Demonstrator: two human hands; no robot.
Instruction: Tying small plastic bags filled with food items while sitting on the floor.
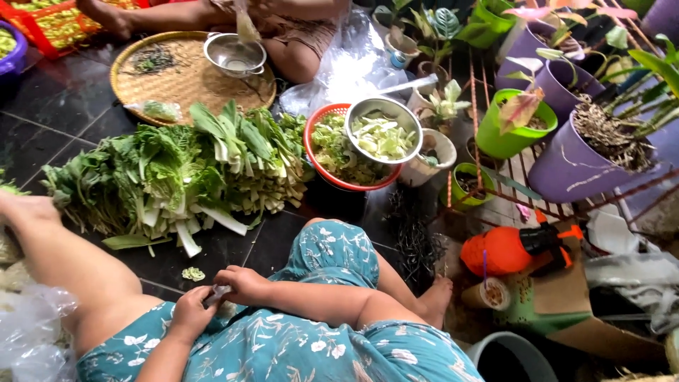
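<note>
Both hands are meeting over the lap, the left hand point(192, 305) and right hand point(244, 281) pinching closed on a small pale stalk piece point(216, 295), while the heap of leafy greens point(177, 177) is lying on the floor just ahead, stems pointing toward the hands, about equally near to both.

Both hands, left hand point(192, 305), right hand point(244, 281) — pinching a pale stalk point(216, 296), leafy greens point(177, 177) heaped beside

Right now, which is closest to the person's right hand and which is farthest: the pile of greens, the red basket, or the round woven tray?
From the right hand, in the head view:
1. Pile of greens, on the floor just ahead.
2. Red basket, farther ahead, to the right.
3. Round woven tray, far back, by another person.
</note>
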